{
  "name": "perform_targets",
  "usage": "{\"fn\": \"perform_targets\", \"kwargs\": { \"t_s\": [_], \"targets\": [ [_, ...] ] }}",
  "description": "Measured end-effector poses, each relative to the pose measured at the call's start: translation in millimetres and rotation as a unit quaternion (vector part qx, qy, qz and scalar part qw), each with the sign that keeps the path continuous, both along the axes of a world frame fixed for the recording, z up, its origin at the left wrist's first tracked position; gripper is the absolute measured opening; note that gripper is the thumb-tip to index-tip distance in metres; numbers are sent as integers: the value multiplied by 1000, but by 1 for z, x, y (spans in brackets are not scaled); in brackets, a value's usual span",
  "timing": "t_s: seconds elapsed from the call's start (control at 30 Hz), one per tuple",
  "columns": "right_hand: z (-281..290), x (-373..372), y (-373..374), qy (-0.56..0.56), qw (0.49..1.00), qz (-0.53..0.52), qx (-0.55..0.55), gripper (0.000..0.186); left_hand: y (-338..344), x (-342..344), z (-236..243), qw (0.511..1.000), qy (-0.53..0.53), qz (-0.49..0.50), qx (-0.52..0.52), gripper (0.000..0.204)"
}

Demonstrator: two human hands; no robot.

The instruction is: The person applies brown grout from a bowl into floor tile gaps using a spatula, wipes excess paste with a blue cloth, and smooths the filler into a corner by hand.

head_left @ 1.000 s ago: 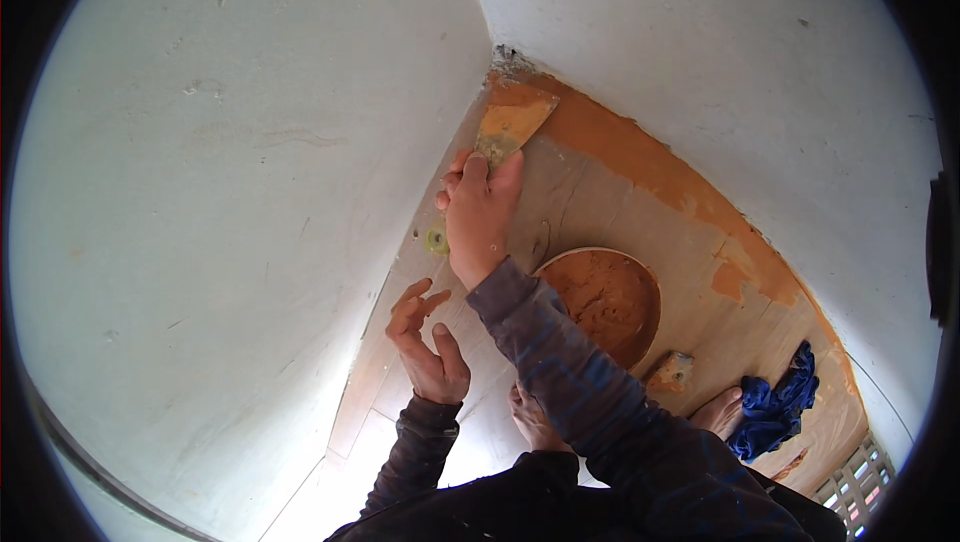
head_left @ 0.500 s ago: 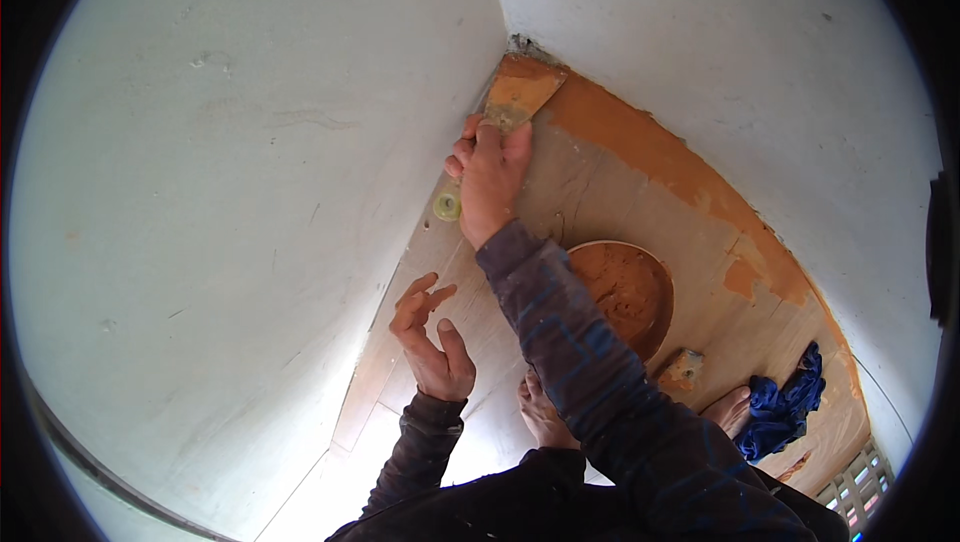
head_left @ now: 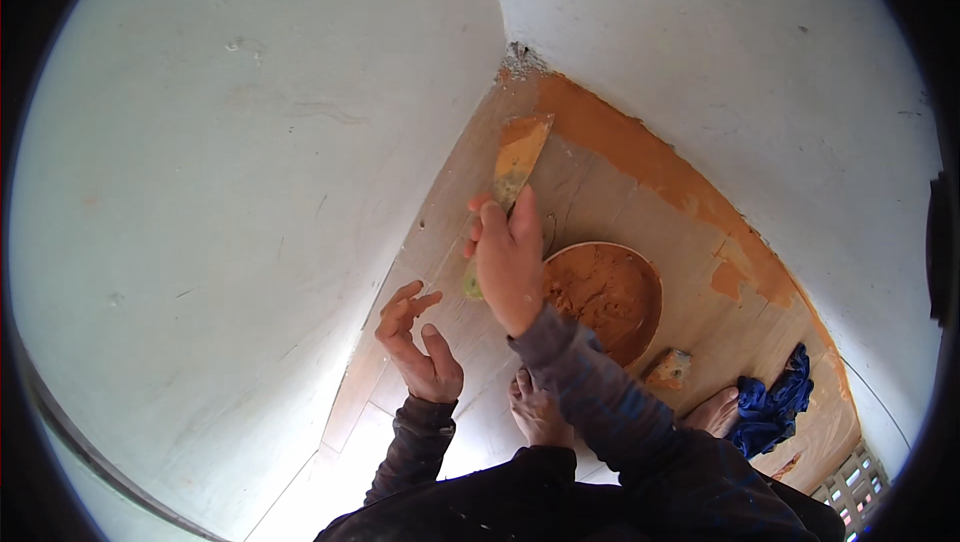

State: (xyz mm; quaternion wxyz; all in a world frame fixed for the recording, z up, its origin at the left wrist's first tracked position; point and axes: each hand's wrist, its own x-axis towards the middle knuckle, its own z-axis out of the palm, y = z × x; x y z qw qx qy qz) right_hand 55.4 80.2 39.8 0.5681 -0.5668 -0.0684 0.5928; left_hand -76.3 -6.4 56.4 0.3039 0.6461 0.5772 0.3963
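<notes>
– Scraper point(head_left: 524, 147) has come back off the corner since the last frame, so the gritty patch point(head_left: 522, 60) there shows more now. What's the grip like?

– Right hand point(head_left: 508, 260) is closed round the handle, fingers up close to the blade. Left hand point(head_left: 425, 357) looks empty, fingers loosely curled, near the left wall point(head_left: 230, 202). Can't tell if it's touching.

– And the paste?

– There's an orange-brown band point(head_left: 650, 152) along the foot of the right wall point(head_left: 720, 52), pretty ragged on its inner edge. Round tub point(head_left: 651, 320) of the same stuff sits on the floor point(head_left: 590, 197), partly behind the right sleeve point(head_left: 600, 382). Further out there's a blue cloth point(head_left: 772, 410) by the right foot point(head_left: 712, 414).

– Any tips?

– Imo: blade low, even pressure, one long pull, thin the edge out. I'd also clean that orange smear off the blade first, since leftover lumps could drag lines.
</notes>
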Motion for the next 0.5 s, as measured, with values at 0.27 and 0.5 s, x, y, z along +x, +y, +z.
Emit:
{"fn": "perform_targets", "kwargs": {
  "t_s": [0.27,0.5],
  "targets": [
    [19,38,-42,-377,882,223,171,50,3,-5,-3,998,-1,13,61,34],
    [57,40,-32,-463,765,438,95,60,8,0,22,990,15,59,129,30]
  ]
}}
